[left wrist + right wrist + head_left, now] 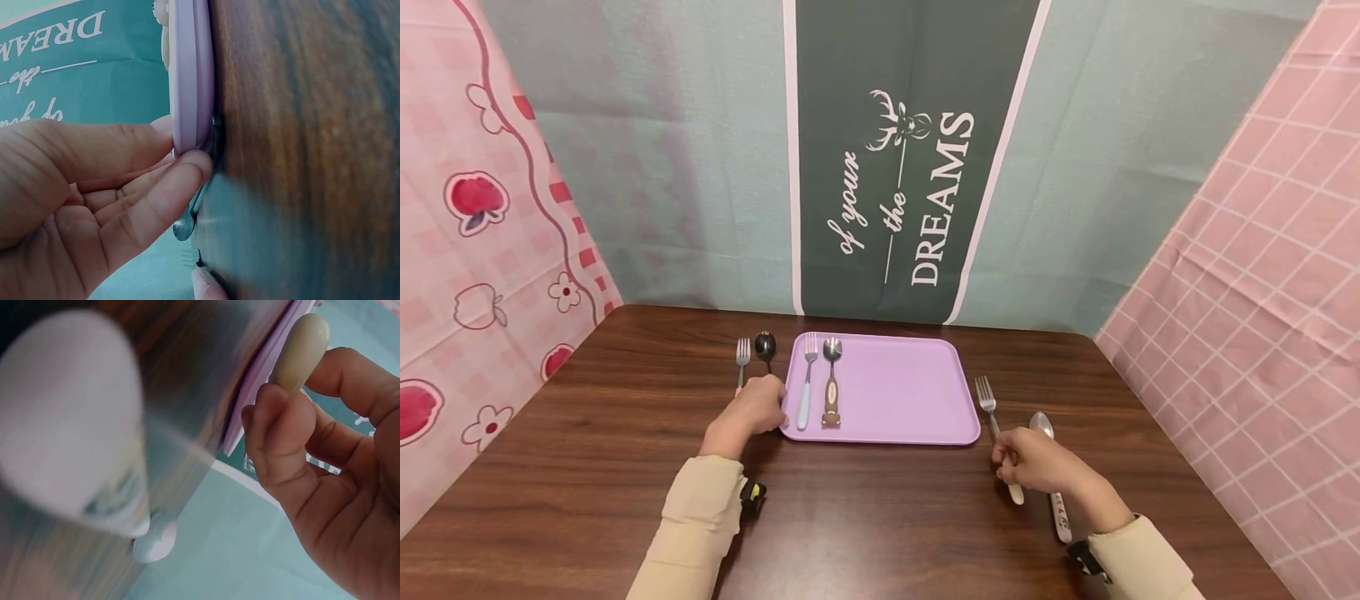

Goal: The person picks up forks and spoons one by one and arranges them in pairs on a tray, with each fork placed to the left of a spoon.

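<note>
My left hand (756,407) pinches the left rim of a lilac tray (902,392); in the left wrist view thumb and fingertips meet at the tray's corner (190,81). On the tray's left part lie a fork with a pale blue handle (804,404) and a spoon with a brown bear handle (831,400). My right hand (1036,460) grips another fork (987,397) by its cream handle (302,350), right of the tray. Beneath that wrist lies a spoon with a patterned white handle (1061,517), its middle hidden by the hand.
Left of the tray lie a fork (742,352) and a black spoon (765,346), their handles partly hidden by my left hand. A dark wooden table (880,525) bears everything. A green printed cloth (917,50) hangs behind, with pink cloths (1262,250) at the sides.
</note>
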Tool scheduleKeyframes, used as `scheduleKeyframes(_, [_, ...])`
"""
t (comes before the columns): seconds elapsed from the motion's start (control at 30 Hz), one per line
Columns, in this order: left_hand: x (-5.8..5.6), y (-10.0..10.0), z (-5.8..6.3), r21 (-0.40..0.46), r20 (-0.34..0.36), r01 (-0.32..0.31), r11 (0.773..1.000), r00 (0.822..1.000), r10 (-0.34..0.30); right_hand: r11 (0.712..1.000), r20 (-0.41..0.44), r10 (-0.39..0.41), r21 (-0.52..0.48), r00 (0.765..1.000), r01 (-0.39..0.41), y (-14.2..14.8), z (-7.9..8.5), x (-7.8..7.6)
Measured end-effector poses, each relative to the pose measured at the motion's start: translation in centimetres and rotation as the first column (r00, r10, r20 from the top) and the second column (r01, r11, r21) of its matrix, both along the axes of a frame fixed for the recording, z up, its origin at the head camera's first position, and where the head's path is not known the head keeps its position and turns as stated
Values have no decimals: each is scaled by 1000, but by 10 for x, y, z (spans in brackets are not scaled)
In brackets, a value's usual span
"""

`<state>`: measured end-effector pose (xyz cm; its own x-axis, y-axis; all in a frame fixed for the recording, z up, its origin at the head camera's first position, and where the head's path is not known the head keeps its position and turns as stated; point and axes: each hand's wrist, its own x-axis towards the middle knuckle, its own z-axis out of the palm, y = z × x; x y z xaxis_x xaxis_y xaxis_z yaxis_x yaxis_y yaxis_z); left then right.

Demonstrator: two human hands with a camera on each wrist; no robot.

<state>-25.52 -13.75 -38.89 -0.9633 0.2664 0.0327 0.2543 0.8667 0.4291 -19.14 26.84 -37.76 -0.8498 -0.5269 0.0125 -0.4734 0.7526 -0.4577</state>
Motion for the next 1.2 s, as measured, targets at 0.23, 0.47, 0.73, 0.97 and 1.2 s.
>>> scheduleKeyframes(0.23, [-1,0,-1,0,-7,-1,1000,1000,1,999,-44,24,31,999,-23,-13,-1,-10])
scheduleKeyframes(0.47, [-1,1,-3,14,-4,6,1000,1000,-6,999,-24,22,27,999,-22,-18,-4,-17])
scheduleKeyframes(0.73, [0,0,-3,19,-12,-1,1000,1000,1,1000,57,29,-9,998,-28,-27,2,-25])
scheduleKeyframes(0.97, [-2,-1,-4,5,-19,-1,1000,1000,1,999,92,32,-28,995,-29,-36,6,-31])
scheduleKeyframes(1.2, [-2,-1,-5,9,-15,2,1000,1000,-2,999,102,34,-32,994,-31,-44,9,-37])
